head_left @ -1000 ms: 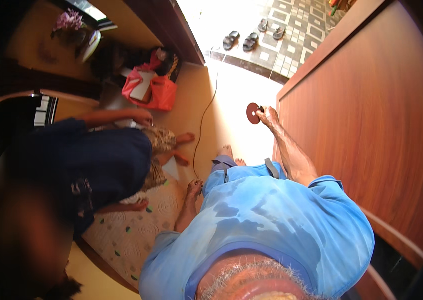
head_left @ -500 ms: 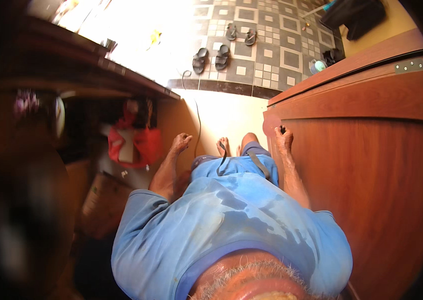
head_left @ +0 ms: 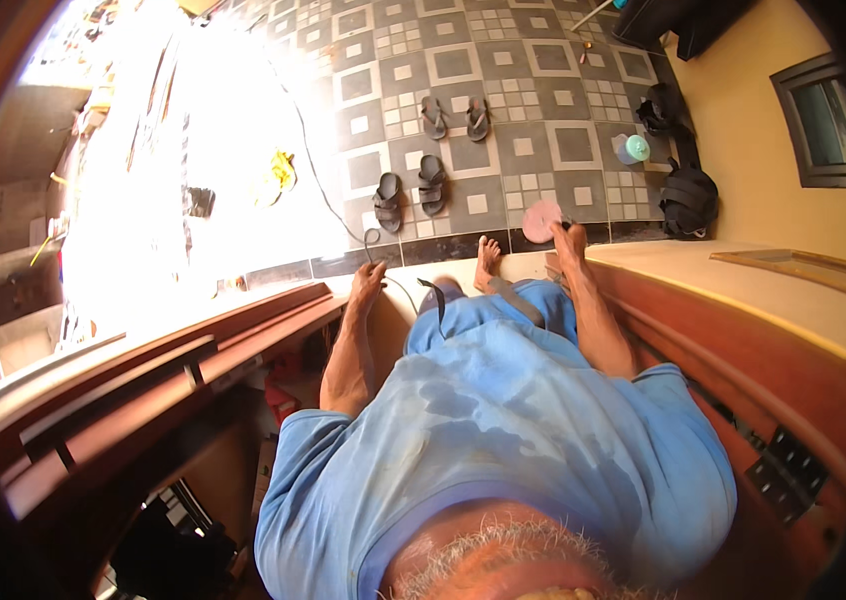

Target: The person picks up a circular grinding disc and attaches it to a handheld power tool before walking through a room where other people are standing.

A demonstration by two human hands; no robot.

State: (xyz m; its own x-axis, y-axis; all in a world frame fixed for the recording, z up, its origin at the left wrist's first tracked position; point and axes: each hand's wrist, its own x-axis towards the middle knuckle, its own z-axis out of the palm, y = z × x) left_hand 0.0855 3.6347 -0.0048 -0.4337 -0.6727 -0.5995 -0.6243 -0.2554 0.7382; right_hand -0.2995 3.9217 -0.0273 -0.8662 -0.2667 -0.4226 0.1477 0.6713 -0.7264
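My right hand (head_left: pixel 573 245) hangs at my side, shut on a small holder that carries a round, flat, pinkish-red disc (head_left: pixel 541 220). The disc sits just left of the hand, over the dark threshold strip. My left hand (head_left: pixel 368 280) hangs loose with fingers slightly curled and apart; it holds nothing and is close to the wooden door frame (head_left: pixel 193 345). My blue shirt (head_left: pixel 503 430) fills the lower middle, and one bare foot (head_left: pixel 488 258) steps at the threshold.
Ahead lies a patterned tiled floor (head_left: pixel 543 100) with two pairs of dark sandals (head_left: pixel 408 195) (head_left: pixel 453 118). A thin cable (head_left: pixel 318 170) runs across it. Black bags (head_left: pixel 688 200) and a teal-lidded container (head_left: pixel 633 148) stand at the right wall. A brown wooden door (head_left: pixel 743 350) is on my right.
The view has advanced through the doorway onto the tiled floor. The other person and the red bag have left the view. The disc, hidden half a second ago, shows again in my right hand.
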